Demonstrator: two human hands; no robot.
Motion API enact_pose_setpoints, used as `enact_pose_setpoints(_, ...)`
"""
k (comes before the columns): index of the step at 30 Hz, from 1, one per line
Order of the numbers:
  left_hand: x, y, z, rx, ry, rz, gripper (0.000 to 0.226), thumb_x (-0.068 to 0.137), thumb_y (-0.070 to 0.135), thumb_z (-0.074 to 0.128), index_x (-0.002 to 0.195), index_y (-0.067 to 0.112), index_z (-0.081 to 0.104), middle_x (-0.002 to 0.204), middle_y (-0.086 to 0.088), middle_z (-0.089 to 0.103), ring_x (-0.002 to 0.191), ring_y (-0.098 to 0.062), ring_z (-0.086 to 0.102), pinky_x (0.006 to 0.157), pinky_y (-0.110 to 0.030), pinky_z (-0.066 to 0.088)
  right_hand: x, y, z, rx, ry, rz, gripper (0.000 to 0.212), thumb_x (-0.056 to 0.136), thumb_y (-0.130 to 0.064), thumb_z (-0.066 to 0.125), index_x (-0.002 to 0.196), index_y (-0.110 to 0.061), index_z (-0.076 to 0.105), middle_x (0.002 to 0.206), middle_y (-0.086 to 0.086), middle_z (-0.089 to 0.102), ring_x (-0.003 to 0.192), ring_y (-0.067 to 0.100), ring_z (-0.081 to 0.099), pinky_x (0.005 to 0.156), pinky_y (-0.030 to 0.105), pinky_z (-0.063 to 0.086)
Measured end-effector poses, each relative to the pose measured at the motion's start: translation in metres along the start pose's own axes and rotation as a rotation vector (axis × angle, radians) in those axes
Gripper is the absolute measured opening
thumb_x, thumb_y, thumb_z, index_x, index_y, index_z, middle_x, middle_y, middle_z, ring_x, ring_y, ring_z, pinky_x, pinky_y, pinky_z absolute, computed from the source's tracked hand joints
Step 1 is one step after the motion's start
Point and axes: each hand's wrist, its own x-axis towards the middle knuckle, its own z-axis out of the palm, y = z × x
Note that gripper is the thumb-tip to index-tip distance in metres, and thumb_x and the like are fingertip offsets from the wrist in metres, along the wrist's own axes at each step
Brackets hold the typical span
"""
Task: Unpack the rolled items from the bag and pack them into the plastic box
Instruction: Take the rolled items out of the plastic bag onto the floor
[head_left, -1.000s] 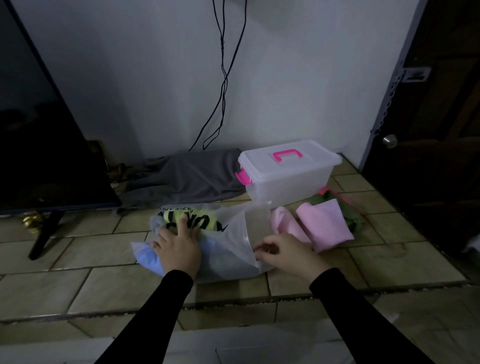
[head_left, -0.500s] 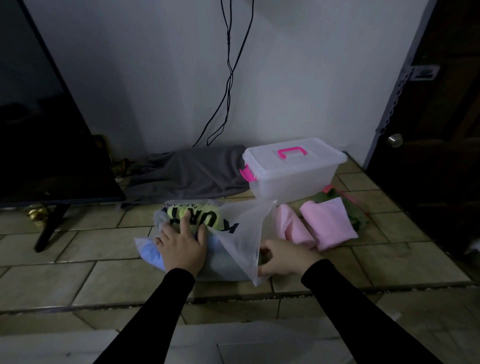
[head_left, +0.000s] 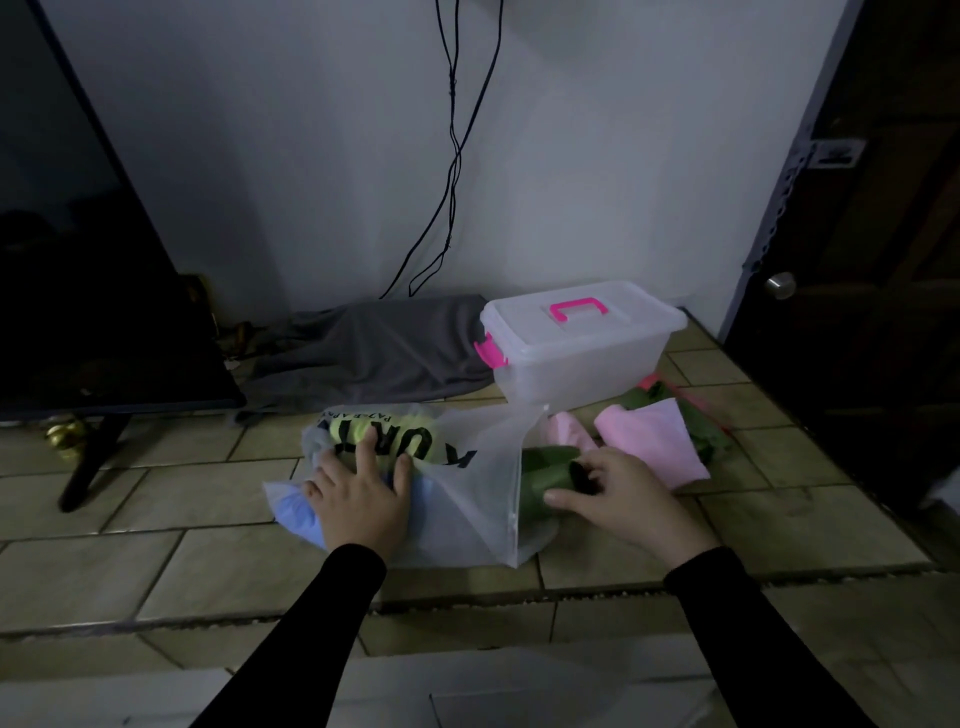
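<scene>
Unpacking under way, nothing boxed yet.
The left hand (head_left: 358, 496) presses flat on the bag (head_left: 467, 483), blue and yellow rolls inside; the right hand (head_left: 621, 493) grips a green roll (head_left: 545, 467) at the bag's mouth. Beyond it lie pink rolls (head_left: 652, 441) and the lidded box (head_left: 582, 343).

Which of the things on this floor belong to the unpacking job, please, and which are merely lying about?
Job: bag, green roll gripped by the right hand, pink rolls, plastic box, left hand.
Lying about: grey cloth, television, cables.
</scene>
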Motion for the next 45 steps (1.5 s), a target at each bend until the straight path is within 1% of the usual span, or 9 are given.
enact_pose_setpoints(8, 0.000, 0.000, 0.002, -0.006, 0.014, 0.009, 0.079, 0.079, 0.066, 0.016, 0.140, 0.022, 0.041, 0.130, -0.031, 0.042, 0.122, -0.046, 0.042, 0.105, -0.056, 0.028, -0.015, 0.026, -0.007, 0.042, 0.703, -0.103, 0.034, 0.076, -0.021, 0.078, 0.100, -0.007, 0.059, 0.110, 0.005, 0.049, 0.099, 0.020, 0.055, 0.077, 0.021, 0.040)
enact_pose_setpoints(14, -0.001, 0.001, 0.000, 0.014, 0.009, 0.012, 0.075, 0.082, 0.064, 0.022, 0.139, 0.020, 0.042, 0.128, -0.031, 0.043, 0.120, -0.047, 0.043, 0.104, -0.056, 0.029, -0.005, 0.043, 0.010, 0.051, 0.622, -0.049, 0.075, 0.077, -0.019, 0.076, 0.140, -0.010, 0.035, 0.139, 0.008, 0.040, 0.128, 0.021, 0.041, 0.100, 0.026, 0.037)
enact_pose_setpoints(19, -0.001, -0.001, -0.002, 0.022, -0.007, 0.006, 0.073, 0.083, 0.064, 0.024, 0.139, 0.021, 0.041, 0.128, -0.030, 0.043, 0.120, -0.046, 0.044, 0.104, -0.055, 0.030, 0.001, 0.032, 0.006, -0.339, 0.583, 0.146, 0.052, 0.083, -0.028, 0.067, 0.129, -0.010, 0.052, 0.128, 0.014, 0.041, 0.116, 0.030, 0.042, 0.097, 0.037, 0.039)
enact_pose_setpoints(23, -0.002, 0.000, -0.004, -0.003, -0.041, -0.001, 0.063, 0.090, 0.061, 0.041, 0.142, 0.025, 0.036, 0.137, -0.028, 0.037, 0.128, -0.043, 0.038, 0.108, -0.052, 0.026, 0.000, 0.007, 0.016, -0.411, 0.666, -0.069, 0.032, 0.082, -0.035, 0.067, 0.107, -0.015, 0.063, 0.113, 0.010, 0.052, 0.107, 0.027, 0.048, 0.087, 0.039, 0.044)
enact_pose_setpoints(28, 0.006, -0.017, -0.023, -0.223, -0.044, -0.023, 0.072, 0.085, 0.071, 0.032, 0.133, 0.019, 0.043, 0.129, -0.015, 0.050, 0.118, -0.032, 0.047, 0.097, -0.041, 0.038, 0.019, -0.031, 0.044, 0.144, 0.016, 0.196, 0.039, 0.089, -0.053, 0.053, 0.091, -0.016, 0.064, 0.087, 0.002, 0.065, 0.084, 0.018, 0.061, 0.067, 0.030, 0.049)
enact_pose_setpoints(32, 0.028, -0.032, -0.047, -0.422, -0.054, -0.366, 0.057, 0.094, 0.050, 0.045, 0.125, 0.002, 0.047, 0.115, -0.022, 0.062, 0.105, -0.037, 0.059, 0.087, -0.043, 0.045, 0.041, -0.024, 0.051, 0.124, 0.131, 0.196, 0.029, 0.090, -0.026, 0.054, 0.064, -0.014, 0.057, 0.064, 0.006, 0.056, 0.074, 0.027, 0.059, 0.069, 0.034, 0.049)
enact_pose_setpoints(38, 0.035, -0.042, -0.053, -0.034, -0.295, -0.187, 0.055, 0.101, 0.047, 0.024, 0.132, 0.010, 0.050, 0.118, -0.023, 0.060, 0.105, -0.035, 0.059, 0.080, -0.037, 0.041, 0.043, -0.013, 0.050, 0.105, 0.240, 0.144, 0.030, 0.101, -0.027, 0.035, 0.092, -0.008, 0.056, 0.062, -0.001, 0.044, 0.061, 0.016, 0.047, 0.054, 0.026, 0.032)
enact_pose_setpoints(41, 0.036, -0.035, -0.060, -0.156, -0.247, -0.150, 0.040, 0.105, 0.023, 0.027, 0.140, 0.009, 0.040, 0.125, -0.023, 0.053, 0.109, -0.037, 0.055, 0.084, -0.036, 0.043, 0.045, -0.004, 0.043, 0.118, 0.290, 0.101, 0.027, 0.101, -0.024, 0.035, 0.085, -0.010, 0.052, 0.065, 0.001, 0.046, 0.073, 0.024, 0.051, 0.067, 0.030, 0.037)
enact_pose_setpoints(45, 0.041, -0.009, -0.088, -0.572, -0.015, -0.176, 0.027, 0.101, 0.026, 0.043, 0.098, 0.003, 0.057, 0.090, -0.016, 0.060, 0.091, -0.037, 0.058, 0.067, -0.032, 0.035, 0.039, 0.000, 0.036, 0.179, 0.322, 0.111, 0.030, 0.101, -0.021, 0.035, 0.077, -0.008, 0.048, 0.066, 0.006, 0.048, 0.074, 0.026, 0.051, 0.067, 0.031, 0.037)
